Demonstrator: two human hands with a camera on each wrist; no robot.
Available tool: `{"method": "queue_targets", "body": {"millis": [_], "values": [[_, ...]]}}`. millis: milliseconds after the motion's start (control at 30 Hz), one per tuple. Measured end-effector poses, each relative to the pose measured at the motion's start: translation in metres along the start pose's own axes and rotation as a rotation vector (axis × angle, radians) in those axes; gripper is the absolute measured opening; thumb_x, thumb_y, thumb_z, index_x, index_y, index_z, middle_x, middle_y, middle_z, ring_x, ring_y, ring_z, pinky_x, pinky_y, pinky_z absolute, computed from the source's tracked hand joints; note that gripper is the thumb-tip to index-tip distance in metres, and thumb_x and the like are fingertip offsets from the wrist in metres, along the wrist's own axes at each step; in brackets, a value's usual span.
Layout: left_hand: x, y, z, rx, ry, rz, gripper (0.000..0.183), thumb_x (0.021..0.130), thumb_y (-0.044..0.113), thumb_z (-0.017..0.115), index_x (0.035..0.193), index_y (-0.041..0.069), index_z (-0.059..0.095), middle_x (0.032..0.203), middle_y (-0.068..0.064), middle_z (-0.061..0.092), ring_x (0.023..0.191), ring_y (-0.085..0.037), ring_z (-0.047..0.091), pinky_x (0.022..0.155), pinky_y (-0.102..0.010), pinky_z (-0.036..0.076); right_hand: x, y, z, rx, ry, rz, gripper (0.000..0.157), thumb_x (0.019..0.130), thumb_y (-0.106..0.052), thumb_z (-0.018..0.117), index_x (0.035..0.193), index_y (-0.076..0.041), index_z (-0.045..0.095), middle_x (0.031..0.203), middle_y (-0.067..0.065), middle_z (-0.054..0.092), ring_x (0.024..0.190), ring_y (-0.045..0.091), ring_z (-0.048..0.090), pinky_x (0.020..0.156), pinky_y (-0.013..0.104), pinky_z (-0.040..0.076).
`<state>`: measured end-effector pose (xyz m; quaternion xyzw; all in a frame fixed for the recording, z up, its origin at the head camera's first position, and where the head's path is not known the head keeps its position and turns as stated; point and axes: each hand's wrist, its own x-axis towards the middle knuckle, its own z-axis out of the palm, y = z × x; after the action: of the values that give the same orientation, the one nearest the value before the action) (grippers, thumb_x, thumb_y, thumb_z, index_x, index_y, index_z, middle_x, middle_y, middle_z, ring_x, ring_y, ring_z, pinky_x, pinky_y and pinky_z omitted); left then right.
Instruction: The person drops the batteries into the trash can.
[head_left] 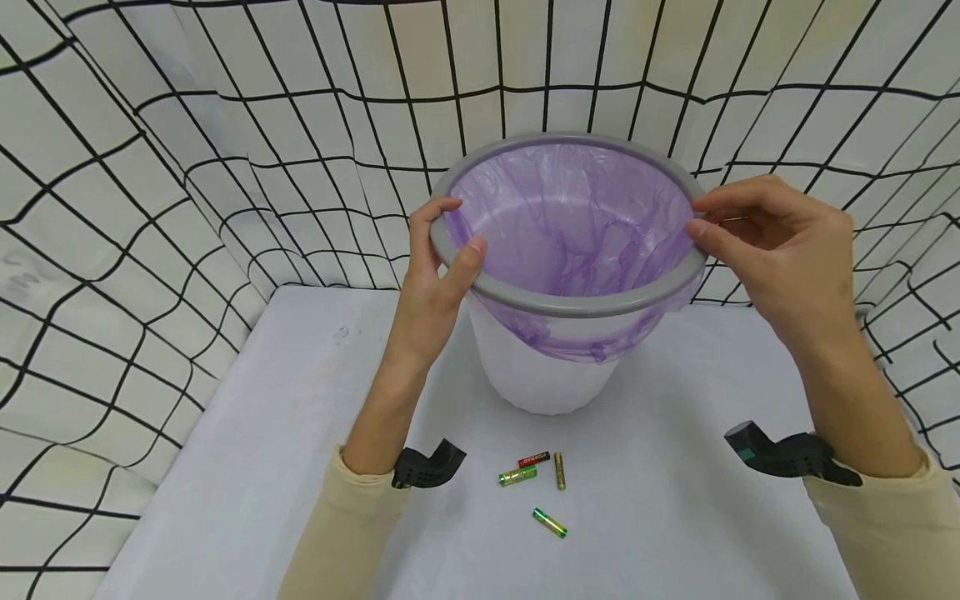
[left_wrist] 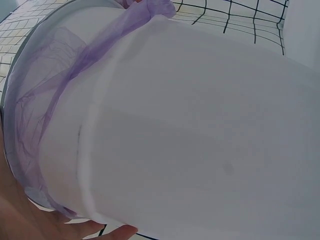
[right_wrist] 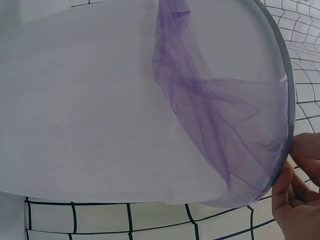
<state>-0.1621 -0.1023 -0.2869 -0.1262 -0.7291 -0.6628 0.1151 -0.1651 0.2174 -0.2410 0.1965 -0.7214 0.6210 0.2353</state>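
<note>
Lined bin (head_left: 551,379) between both hands (head_left: 431,304)

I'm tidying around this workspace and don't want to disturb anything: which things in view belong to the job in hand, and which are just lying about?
In the job:
white bin
purple bag lining it
grey rim, held by left hand and right hand

Apparently just lying about, untouched:
red battery
green battery beside it
gold battery
green-and-gold battery
</note>
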Motion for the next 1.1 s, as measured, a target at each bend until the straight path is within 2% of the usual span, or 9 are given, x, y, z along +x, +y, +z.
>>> {"method": "queue_targets", "body": {"millis": [133, 400, 600, 800, 1100], "values": [[0.0, 0.0, 0.0, -0.001, -0.001, 0.002, 0.055, 0.095, 0.049, 0.06, 0.145, 0.04, 0.039, 0.154, -0.002, 0.045, 0.135, -0.018, 0.048, 0.112, -0.052, 0.042, -0.003, -0.001, 0.001, 0.09, 0.01, -0.008, 0.022, 0.083, 0.012, 0.077, 0.105, 0.012, 0.074, 0.1, 0.005, 0.073, 0.086, 0.015, 0.068, 0.078, 0.014, 0.058], [0.0, 0.0, 0.0, 0.003, 0.0, 0.004, 0.055, 0.094, 0.049, 0.06, 0.144, 0.04, 0.038, 0.155, -0.002, 0.044, 0.135, -0.018, 0.048, 0.111, -0.052, 0.042, -0.016, -0.005, 0.005, 0.156, 0.055, -0.051, 0.019, 0.083, 0.015, 0.074, 0.101, 0.019, 0.07, 0.102, 0.006, 0.068, 0.102, 0.019, 0.062, 0.082, 0.014, 0.057], [0.0, 0.0, 0.001, -0.011, -0.003, 0.012, 0.056, 0.094, 0.049, 0.061, 0.145, 0.038, 0.038, 0.157, -0.002, 0.041, 0.136, -0.018, 0.048, 0.112, -0.051, 0.042, -0.026, -0.003, 0.001, 0.144, 0.096, -0.042, 0.018, 0.083, 0.015, 0.074, 0.1, 0.019, 0.07, 0.104, 0.006, 0.067, 0.104, 0.02, 0.062, 0.083, 0.013, 0.056], [0.0, 0.0, 0.0, -0.025, -0.006, -0.011, 0.056, 0.094, 0.049, 0.061, 0.145, 0.04, 0.038, 0.159, 0.0, 0.037, 0.137, -0.018, 0.046, 0.113, -0.052, 0.042, -0.038, 0.003, -0.004, 0.182, 0.08, -0.019, 0.02, 0.084, 0.017, 0.071, 0.103, 0.019, 0.069, 0.107, 0.008, 0.067, 0.105, 0.02, 0.064, 0.084, 0.014, 0.057], [0.0, 0.002, 0.0, -0.031, -0.013, -0.015, 0.058, 0.094, 0.048, 0.061, 0.146, 0.039, 0.038, 0.16, -0.001, 0.036, 0.138, -0.019, 0.047, 0.112, -0.053, 0.043, -0.056, 0.015, -0.01, 0.154, 0.061, -0.001, 0.025, 0.084, 0.019, 0.069, 0.109, 0.021, 0.065, 0.111, 0.01, 0.064, 0.098, 0.019, 0.066, 0.081, 0.014, 0.057]]}}
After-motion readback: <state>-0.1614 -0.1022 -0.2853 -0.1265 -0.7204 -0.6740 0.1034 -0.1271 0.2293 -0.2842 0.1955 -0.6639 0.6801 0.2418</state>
